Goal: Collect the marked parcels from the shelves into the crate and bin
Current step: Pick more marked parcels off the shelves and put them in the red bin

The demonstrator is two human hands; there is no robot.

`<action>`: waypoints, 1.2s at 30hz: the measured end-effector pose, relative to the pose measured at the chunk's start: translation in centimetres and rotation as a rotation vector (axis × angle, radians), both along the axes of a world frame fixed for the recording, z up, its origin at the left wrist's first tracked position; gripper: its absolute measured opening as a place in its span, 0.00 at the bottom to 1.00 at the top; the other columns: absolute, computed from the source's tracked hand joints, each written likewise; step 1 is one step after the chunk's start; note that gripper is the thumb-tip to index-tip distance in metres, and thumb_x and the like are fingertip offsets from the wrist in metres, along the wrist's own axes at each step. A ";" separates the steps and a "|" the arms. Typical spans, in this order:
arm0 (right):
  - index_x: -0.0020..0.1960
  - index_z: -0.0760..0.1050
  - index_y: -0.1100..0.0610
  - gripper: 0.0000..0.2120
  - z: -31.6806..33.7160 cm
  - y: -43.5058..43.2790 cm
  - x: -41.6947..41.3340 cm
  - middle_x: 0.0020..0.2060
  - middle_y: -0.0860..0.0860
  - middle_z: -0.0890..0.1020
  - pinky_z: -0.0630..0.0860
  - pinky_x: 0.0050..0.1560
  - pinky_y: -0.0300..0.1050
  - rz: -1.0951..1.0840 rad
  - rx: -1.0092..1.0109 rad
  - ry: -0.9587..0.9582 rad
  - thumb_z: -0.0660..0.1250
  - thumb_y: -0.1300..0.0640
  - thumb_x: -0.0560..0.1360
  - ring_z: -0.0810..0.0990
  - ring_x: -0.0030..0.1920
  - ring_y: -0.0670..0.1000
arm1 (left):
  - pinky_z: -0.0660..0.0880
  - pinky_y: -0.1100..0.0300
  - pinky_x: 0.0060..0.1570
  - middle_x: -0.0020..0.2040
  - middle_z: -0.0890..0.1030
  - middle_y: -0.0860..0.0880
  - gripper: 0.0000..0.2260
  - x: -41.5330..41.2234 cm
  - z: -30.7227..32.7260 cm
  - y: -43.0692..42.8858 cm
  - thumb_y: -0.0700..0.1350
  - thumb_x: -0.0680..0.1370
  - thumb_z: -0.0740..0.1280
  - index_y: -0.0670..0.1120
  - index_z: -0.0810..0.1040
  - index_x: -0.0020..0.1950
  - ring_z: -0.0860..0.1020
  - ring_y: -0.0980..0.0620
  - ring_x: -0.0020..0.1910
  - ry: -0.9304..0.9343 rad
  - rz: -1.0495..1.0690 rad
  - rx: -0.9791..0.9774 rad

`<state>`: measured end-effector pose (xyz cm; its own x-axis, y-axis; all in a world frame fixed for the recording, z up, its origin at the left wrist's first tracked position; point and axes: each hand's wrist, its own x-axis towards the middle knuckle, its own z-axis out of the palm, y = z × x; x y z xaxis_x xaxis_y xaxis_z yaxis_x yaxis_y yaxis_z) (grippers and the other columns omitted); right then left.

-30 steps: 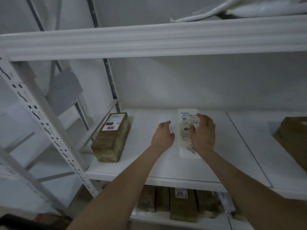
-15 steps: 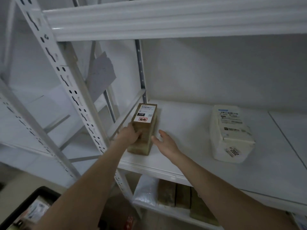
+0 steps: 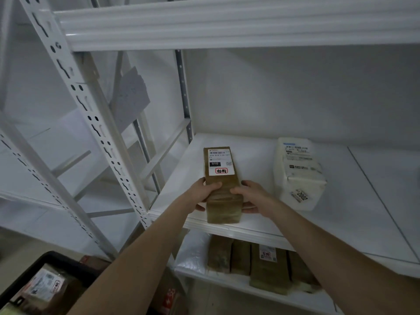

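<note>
A long brown parcel (image 3: 221, 194) with a white label and a red stamp lies at the front of the white shelf (image 3: 341, 223). My left hand (image 3: 201, 193) grips its left side, thumb over the top. My right hand (image 3: 252, 196) grips its right side the same way. To the right stands a white wrapped parcel (image 3: 297, 173) marked 2002, apart from my hands. At the bottom left a black crate (image 3: 56, 264) holds a labelled parcel (image 3: 43, 287).
The perforated white upright (image 3: 95, 123) of the rack rises left of my arms. On the lower shelf stand several brown parcels (image 3: 261, 264) and a white plastic bag (image 3: 191, 253). A cardboard box (image 3: 168, 296) with red print sits on the floor below.
My hands left the white parcel and moved left to the brown one. Both now grip its sides, and its near end sits at the shelf's front edge.
</note>
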<state>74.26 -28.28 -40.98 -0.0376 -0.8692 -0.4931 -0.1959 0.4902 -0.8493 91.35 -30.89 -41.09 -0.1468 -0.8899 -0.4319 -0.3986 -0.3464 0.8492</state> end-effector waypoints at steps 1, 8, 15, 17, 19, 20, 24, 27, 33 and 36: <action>0.74 0.60 0.54 0.32 0.0 0.3 0.0 0.60 0.56 0.76 0.76 0.38 0.42 0.017 0.008 0.003 0.70 0.54 0.74 0.78 0.48 0.53 | 0.75 0.47 0.58 0.60 0.78 0.47 0.24 -0.3 -0.2 0.4 0.55 0.77 0.66 0.50 0.66 0.71 0.77 0.46 0.56 0.054 0.029 0.012; 0.68 0.68 0.51 0.26 -0.2 1.5 -0.4 0.59 0.54 0.77 0.79 0.52 0.52 0.069 0.051 0.007 0.71 0.57 0.72 0.79 0.55 0.57 | 0.75 0.46 0.59 0.58 0.80 0.47 0.18 -0.6 -0.8 2.3 0.48 0.79 0.65 0.51 0.70 0.70 0.78 0.46 0.55 0.178 0.016 0.030; 0.70 0.65 0.50 0.27 -0.1 2.8 -0.4 0.58 0.55 0.77 0.79 0.53 0.58 0.004 0.033 -0.054 0.71 0.54 0.73 0.80 0.53 0.61 | 0.77 0.45 0.56 0.59 0.78 0.43 0.21 0.0 -0.7 2.7 0.43 0.77 0.67 0.50 0.69 0.70 0.77 0.43 0.56 0.222 -0.005 0.045; 0.70 0.65 0.50 0.28 -0.1 3.0 -0.4 0.55 0.55 0.77 0.79 0.53 0.58 -0.008 0.023 -0.065 0.71 0.56 0.74 0.79 0.52 0.60 | 0.77 0.44 0.56 0.57 0.78 0.43 0.20 0.0 -0.7 2.7 0.45 0.77 0.67 0.49 0.69 0.69 0.78 0.42 0.55 0.221 0.016 0.041; 0.70 0.64 0.50 0.28 0.0 3.3 -0.4 0.54 0.55 0.76 0.79 0.53 0.58 -0.017 0.012 -0.066 0.70 0.57 0.74 0.79 0.51 0.60 | 0.77 0.44 0.56 0.56 0.79 0.43 0.19 0.0 -0.8 2.6 0.49 0.78 0.67 0.48 0.70 0.68 0.78 0.42 0.54 0.223 0.048 0.036; 0.70 0.64 0.50 0.28 0.0 3.4 -0.3 0.53 0.55 0.76 0.79 0.54 0.59 -0.022 0.006 -0.063 0.70 0.58 0.74 0.78 0.51 0.60 | 0.77 0.44 0.56 0.56 0.79 0.43 0.19 -0.1 -0.8 2.6 0.50 0.77 0.67 0.48 0.70 0.67 0.78 0.42 0.54 0.223 0.061 0.033; 0.72 0.62 0.49 0.31 -0.2 3.6 -0.1 0.53 0.54 0.76 0.77 0.56 0.60 -0.034 -0.012 -0.065 0.71 0.59 0.73 0.78 0.53 0.60 | 0.77 0.45 0.55 0.58 0.79 0.44 0.21 0.2 -1.1 2.5 0.51 0.78 0.67 0.51 0.69 0.69 0.78 0.42 0.55 0.219 0.070 0.026; 0.72 0.61 0.48 0.32 -0.1 3.9 0.1 0.55 0.54 0.75 0.78 0.53 0.59 -0.042 -0.020 -0.078 0.71 0.59 0.73 0.78 0.54 0.60 | 0.76 0.43 0.58 0.60 0.78 0.45 0.20 0.5 -1.0 2.6 0.47 0.79 0.66 0.52 0.69 0.71 0.77 0.42 0.57 0.238 0.047 0.025; 0.74 0.59 0.49 0.33 -0.5 5.0 0.7 0.62 0.55 0.74 0.78 0.55 0.62 -0.093 -0.028 -0.171 0.70 0.57 0.73 0.76 0.58 0.61 | 0.76 0.45 0.57 0.59 0.78 0.45 0.19 1.4 -0.2 4.4 0.41 0.79 0.64 0.52 0.71 0.69 0.77 0.43 0.57 0.254 0.036 0.022; 0.72 0.63 0.49 0.30 -0.4 6.2 1.0 0.57 0.53 0.75 0.76 0.58 0.61 -0.063 -0.055 -0.163 0.68 0.61 0.74 0.76 0.57 0.59 | 0.77 0.46 0.55 0.59 0.78 0.45 0.20 1.7 -0.1 6.0 0.40 0.78 0.65 0.51 0.70 0.69 0.77 0.43 0.57 0.243 0.060 0.007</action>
